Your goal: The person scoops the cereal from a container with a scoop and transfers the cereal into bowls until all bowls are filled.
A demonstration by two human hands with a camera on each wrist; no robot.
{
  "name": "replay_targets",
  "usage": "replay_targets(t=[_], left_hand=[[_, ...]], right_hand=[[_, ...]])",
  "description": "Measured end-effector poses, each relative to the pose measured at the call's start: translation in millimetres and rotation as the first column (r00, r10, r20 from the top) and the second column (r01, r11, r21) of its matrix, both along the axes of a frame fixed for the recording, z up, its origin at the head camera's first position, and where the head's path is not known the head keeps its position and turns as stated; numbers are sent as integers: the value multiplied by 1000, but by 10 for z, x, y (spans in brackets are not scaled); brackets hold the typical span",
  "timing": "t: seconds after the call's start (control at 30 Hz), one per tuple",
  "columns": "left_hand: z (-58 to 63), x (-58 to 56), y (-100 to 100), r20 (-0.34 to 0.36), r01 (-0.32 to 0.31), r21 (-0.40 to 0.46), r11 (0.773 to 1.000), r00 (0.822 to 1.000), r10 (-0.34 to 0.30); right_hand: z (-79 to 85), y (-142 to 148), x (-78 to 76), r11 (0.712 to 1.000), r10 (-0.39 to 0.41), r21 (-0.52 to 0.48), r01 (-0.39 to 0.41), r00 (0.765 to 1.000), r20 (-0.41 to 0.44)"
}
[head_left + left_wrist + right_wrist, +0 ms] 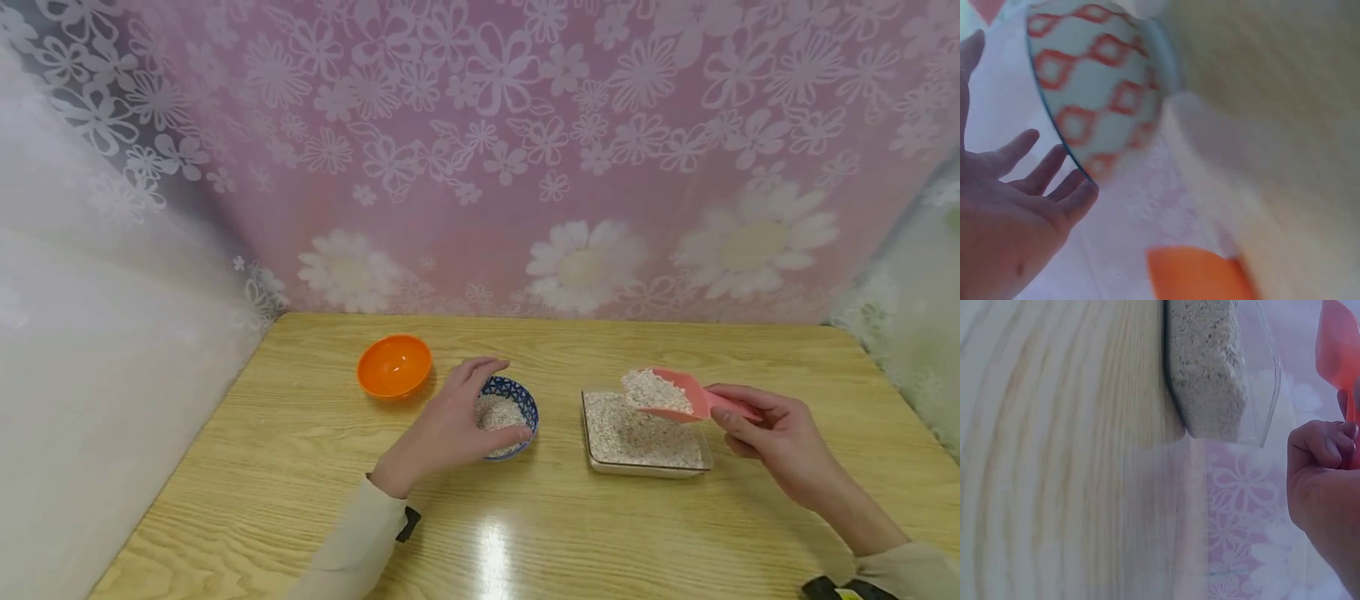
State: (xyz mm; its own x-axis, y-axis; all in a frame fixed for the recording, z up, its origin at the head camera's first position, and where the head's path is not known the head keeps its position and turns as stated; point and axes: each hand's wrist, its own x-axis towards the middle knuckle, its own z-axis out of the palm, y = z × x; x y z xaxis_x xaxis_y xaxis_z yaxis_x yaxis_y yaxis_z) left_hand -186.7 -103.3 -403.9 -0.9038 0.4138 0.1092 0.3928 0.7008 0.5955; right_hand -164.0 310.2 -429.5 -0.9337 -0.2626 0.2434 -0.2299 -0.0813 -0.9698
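My right hand [783,437] grips the handle of a pink scoop [697,395] heaped with oat flakes [654,390]. The scoop is held above a clear rectangular container [648,471] filled with more flakes. Over a patterned bowl [525,402] spreads my left hand [450,417], its fingertips at the far rim and its thumb over the near side. Flakes lie inside this bowl. Seen from the left wrist, the bowl [1094,75] is white outside with red diamonds, and the spread fingers [1079,194] meet its rim.
An orange bowl [395,367] stands to the left of the patterned one, towards the back of the wooden table [570,533]. A pink flowered cloth [465,208] hangs behind the table, and pale sheeting [112,358] rises along the left side.
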Motion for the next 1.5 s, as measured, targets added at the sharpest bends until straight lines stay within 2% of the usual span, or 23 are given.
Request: replay_targets(t=[0.13,0.27,0.5,0.7,0.8,1.0,1.17,1.3,1.5], left_hand=[[-100,29,-156,22,-39,-4,999,999,39],[-179,23,-242,52,-36,-31,999,998,37],[-247,-71,-340,161,44,-66,997,986,-33],[-278,-157,-385,243,117,-13,993,964,-110],[-284,-174,-392,272,125,14,992,954,-124],[-286,-176,-407,311,118,19,993,943,-118],[-271,-182,-412,308,124,13,992,944,-122],[-267,-183,-411,315,128,11,992,941,-125],[-256,-189,-415,322,126,9,992,939,-122]], right_hand=[[10,-53,13,999,31,-40,-31,999,-6],[32,-111,18,999,39,-33,-39,999,-13],[90,-247,5,998,-4,66,6,1000,-27],[157,-400,-27,984,-20,177,25,999,-29],[196,-486,-43,966,-37,255,48,998,-46],[268,-659,-73,904,-54,419,90,994,-99],[297,-810,-107,883,-50,460,93,993,-104],[307,-928,-153,853,-48,514,88,995,-91],[370,-1127,-215,824,-8,564,52,997,-80]])
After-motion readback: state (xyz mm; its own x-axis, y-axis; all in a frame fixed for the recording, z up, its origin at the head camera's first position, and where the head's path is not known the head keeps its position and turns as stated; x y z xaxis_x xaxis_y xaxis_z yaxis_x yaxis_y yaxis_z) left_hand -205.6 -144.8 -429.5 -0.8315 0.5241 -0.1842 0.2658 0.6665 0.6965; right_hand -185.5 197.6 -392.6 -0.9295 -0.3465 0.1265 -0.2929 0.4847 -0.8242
